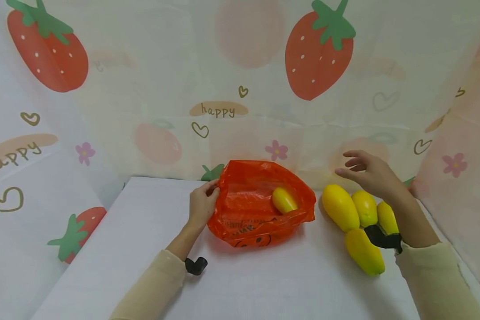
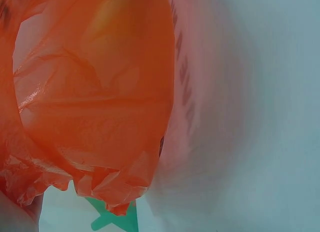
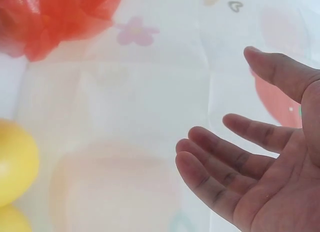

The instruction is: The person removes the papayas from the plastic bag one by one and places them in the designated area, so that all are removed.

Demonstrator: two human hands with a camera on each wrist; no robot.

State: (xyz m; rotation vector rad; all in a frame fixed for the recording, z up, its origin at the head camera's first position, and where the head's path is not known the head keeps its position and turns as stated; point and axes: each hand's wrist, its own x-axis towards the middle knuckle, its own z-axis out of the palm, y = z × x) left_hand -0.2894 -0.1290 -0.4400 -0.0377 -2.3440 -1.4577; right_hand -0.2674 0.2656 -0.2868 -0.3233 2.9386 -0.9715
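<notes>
A red plastic bag with dark print lies on the white table, its mouth spread toward me. My left hand pinches the left edge of that mouth; in the left wrist view the orange-red plastic fills much of the picture. Inside the bag, toward its right side, rests one yellow mango. Raised over the back right of the table, my right hand is empty, fingers loosely bent and apart, as the right wrist view shows of the palm. Below it several yellow mangoes lie close together.
The front mango of the group has a greenish tip. A pale cloth printed with strawberries, hearts and flowers stands behind the table and along both sides. Black straps with mounts sit at both wrists.
</notes>
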